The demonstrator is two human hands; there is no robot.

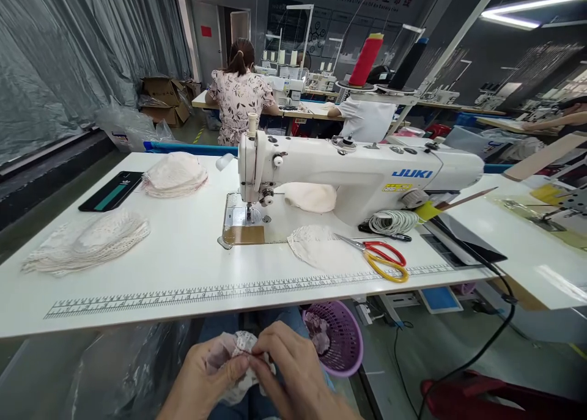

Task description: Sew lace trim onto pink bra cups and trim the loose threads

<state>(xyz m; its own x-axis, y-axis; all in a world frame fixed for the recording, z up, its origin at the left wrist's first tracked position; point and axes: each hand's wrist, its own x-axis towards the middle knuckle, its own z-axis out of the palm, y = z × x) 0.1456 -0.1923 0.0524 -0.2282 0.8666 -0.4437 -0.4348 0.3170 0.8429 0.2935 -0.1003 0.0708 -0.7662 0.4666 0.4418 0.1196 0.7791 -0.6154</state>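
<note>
Low in the view, over my lap and in front of the table edge, a small piece of white and pale pink lace fabric [244, 343] is between my hands. My left hand [206, 371] is closed around its left side, thumb lying across the front. With fingers and thumb together, my right hand [293, 362] pinches the same fabric at its right edge. Whatever lies under the right fingertips is too small to make out. Above my hands stands a white sewing machine [348, 169]; a lace-edged cloth piece [314, 249] rests before it, touched by scissors [385, 262] with red and yellow handles.
On the table's left lie two stacks of cloth pieces, a lace stack [92, 239] and a pale stack [175, 174], by a dark phone [110, 191]. A purple basket [351, 346] stands below the table edge. A coiled white cord [393, 222] sits right. Other people work beyond.
</note>
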